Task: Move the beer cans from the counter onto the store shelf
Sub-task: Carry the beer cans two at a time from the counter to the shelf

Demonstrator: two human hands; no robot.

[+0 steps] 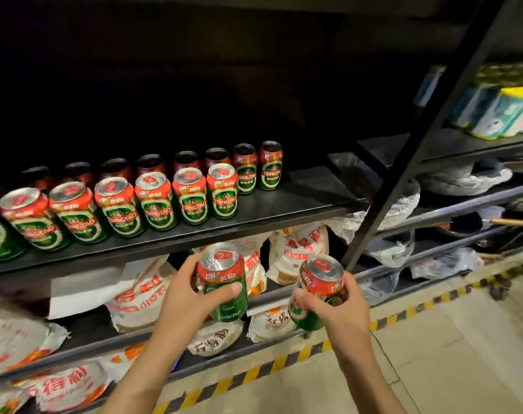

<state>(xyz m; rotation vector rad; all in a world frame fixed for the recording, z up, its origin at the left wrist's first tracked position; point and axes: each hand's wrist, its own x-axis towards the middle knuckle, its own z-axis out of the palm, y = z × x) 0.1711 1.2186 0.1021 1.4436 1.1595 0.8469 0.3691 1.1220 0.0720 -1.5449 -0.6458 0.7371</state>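
We stand before the dark store shelf [299, 201], the biggest thing here, and its board carries two rows of beer cans [152, 201] that fill the left and middle part, while the right end of the board is bare. We think this bare end is where the next cans should go, because the front row stops earlier than the back row and a gap is open there. Under this board, lower boards hold white sacks [299, 249] with red writing, and to the right a second rack holds rolls of paper [505, 112]. The floor below has a yellow and black stripe [254, 375] along the shelf foot. Our left hand [188, 297] grasps one can [224, 282] around its middle, almost upright, with the thumb across the green label, so it is ready to be set down on its base. Our right hand [335, 309] grasps another can [317, 291], tilted to the left, with the fingers wrapped around the lower body. Both cans are in the air, below the board's front edge, so they need to be lifted first. The bench is not in view.
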